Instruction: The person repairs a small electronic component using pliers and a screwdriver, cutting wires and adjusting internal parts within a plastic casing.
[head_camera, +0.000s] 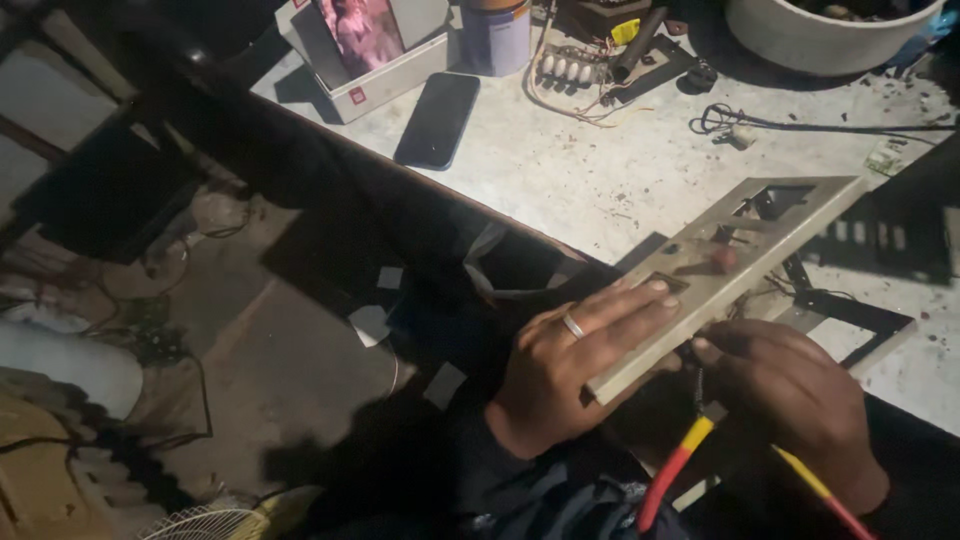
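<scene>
At about eight o'clock from the frame's middle lies the floor (280, 340), dim and littered with scraps of paper, with a white fan grille (205, 522) at the bottom edge. Higher, near eleven o'clock, an open white box (365, 85) sits on the pale surface (560, 170), a dark phone (438, 118) lying flat just beside it at its five o'clock, and a cylindrical tin (495, 35) stands at twelve.

The left hand (570, 365), a ring on one finger, grips the near end of a long grey switch plate (725, 270), its fingers (650, 298) spread flat over the top face and clamped against the edge. The plate runs from six o'clock up toward two o'clock, tilted, held above the surface, with rectangular cut-outs at its far end. It looks like thin rigid plastic or sheet: light, stiff, likely to crack if flexed at the cut-outs, so the solid near end and long edges are the safest hold.

At four o'clock the right hand (795, 400) is curled shut around pliers with red-and-yellow handles (680, 465), the tip hidden beneath the plate. Beyond, a black frame (850, 310) rests on the surface.
</scene>
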